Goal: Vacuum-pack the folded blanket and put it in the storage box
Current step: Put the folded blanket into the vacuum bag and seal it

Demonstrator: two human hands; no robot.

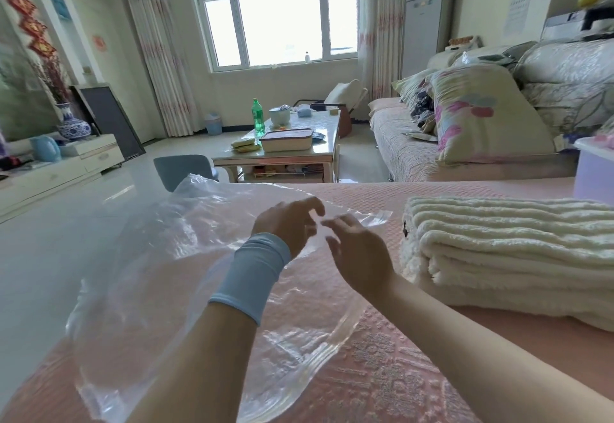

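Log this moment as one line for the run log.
stage: bag prep | left hand: at vacuum bag edge, grip unclear | right hand: open over bag | blanket: folded, outside bag

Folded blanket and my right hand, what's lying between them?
In the head view, only a bare strip of pink bedspread separates the right hand from the folded blanket; a corner of the clear bag ends just behind.

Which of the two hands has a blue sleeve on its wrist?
The left hand; a light blue sleeve covers its wrist, while the right hand has a bare wrist.
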